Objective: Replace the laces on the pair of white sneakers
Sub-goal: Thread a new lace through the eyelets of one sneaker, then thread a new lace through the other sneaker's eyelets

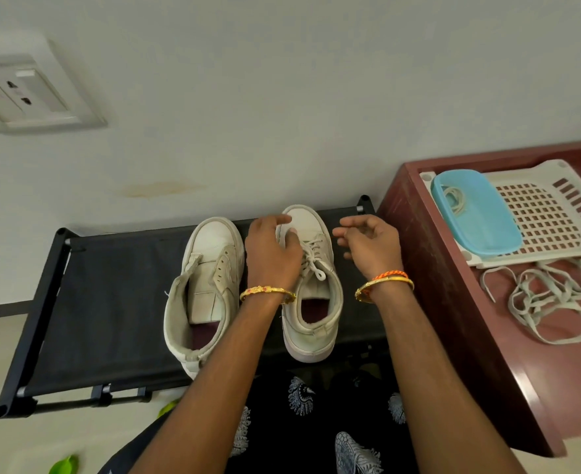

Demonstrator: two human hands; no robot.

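Note:
Two white high-top sneakers stand side by side on a black fabric rack [111, 302]. The left sneaker [207, 285] has no lace in its eyelets. The right sneaker [313, 302] is laced with a white lace [313, 261]. My left hand [272, 251] rests on the right sneaker's left side, fingers over its toe end and lace. My right hand [367, 244] hovers just right of that sneaker, fingers loosely curled and holding nothing. A pile of loose off-white laces [555, 299] lies on the maroon table [453, 302] to the right.
A white perforated tray [562, 213] on the maroon table carries a blue plastic box [477, 217] with a coiled lace inside. The wall behind has a socket plate [26, 94]. My patterned dark clothing [316, 422] fills the lower middle.

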